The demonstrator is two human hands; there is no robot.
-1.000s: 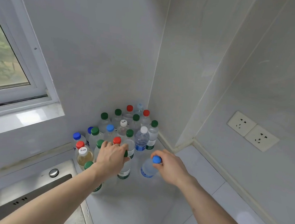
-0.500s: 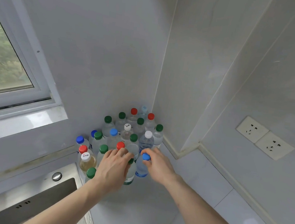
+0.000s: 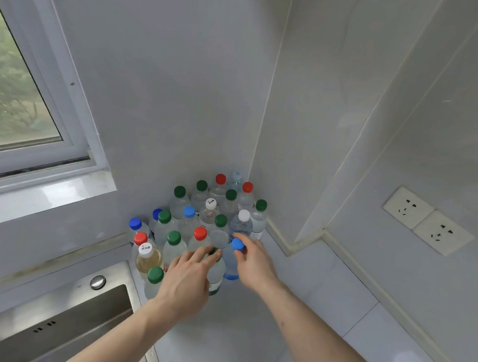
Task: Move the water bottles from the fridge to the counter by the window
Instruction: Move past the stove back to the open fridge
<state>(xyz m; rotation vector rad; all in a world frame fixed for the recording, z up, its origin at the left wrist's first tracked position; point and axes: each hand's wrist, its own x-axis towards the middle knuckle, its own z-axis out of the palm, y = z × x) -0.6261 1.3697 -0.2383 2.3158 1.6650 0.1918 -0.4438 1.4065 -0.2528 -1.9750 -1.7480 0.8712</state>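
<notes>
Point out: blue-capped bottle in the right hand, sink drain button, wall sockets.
blue-capped bottle [image 3: 237,244], head view, on its cap.
sink drain button [image 3: 98,282], head view, on its top.
wall sockets [image 3: 427,220], head view, between both plates.

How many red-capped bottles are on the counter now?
4: back red cap, second back red cap beside it near the corner, middle red cap just past the left hand, left red cap near the sink. Hands may hide others.

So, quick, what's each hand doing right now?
Left hand: open, straight fingers touching the green-capped clear plastic bottle.
Right hand: pinching the blue cap of a clear plastic bottle.
</notes>
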